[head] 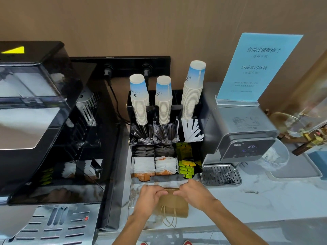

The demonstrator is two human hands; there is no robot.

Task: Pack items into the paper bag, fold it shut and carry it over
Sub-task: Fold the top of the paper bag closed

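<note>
A brown paper bag (172, 203) with twine handles lies flat on the marble counter near its front edge, handles toward me. My left hand (150, 196) pinches the bag's far edge on the left side. My right hand (192, 191) pinches the same edge on the right. Just behind the bag stands a black organizer (165, 179) holding white and orange sachets (155, 167), yellow-green tea packets (186, 167), dark sachets, wrapped stirrers (155, 132) and white straws (192, 129).
Three stacks of paper cups (163, 101) rise from the organizer. A black coffee machine (44, 121) fills the left. A grey water dispenser (242, 135) with a drip tray (221, 175) and a blue sign (256, 68) sits right. A grey tray (297, 171) lies beyond.
</note>
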